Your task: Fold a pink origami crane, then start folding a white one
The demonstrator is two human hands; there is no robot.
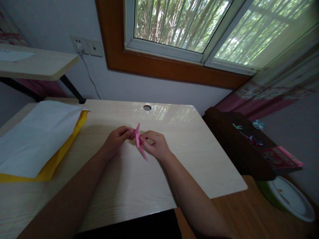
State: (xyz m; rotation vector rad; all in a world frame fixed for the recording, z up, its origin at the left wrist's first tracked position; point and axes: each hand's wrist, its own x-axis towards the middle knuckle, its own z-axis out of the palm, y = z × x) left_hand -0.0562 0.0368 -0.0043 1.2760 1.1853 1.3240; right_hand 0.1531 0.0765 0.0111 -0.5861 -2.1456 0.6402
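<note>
A pink folded paper crane is held between both hands above the middle of the desk. One thin point sticks up and away, and a longer one slants down toward me. My left hand pinches its left side between thumb and fingers. On the opposite side, my right hand grips it the same way, with the index finger bent over. The fingers hide parts of the folds.
White paper lies over a yellow sheet on the desk's left. A raised shelf stands behind them. The desk has a cable hole. Right of it are a dark wooden cabinet and a round bin.
</note>
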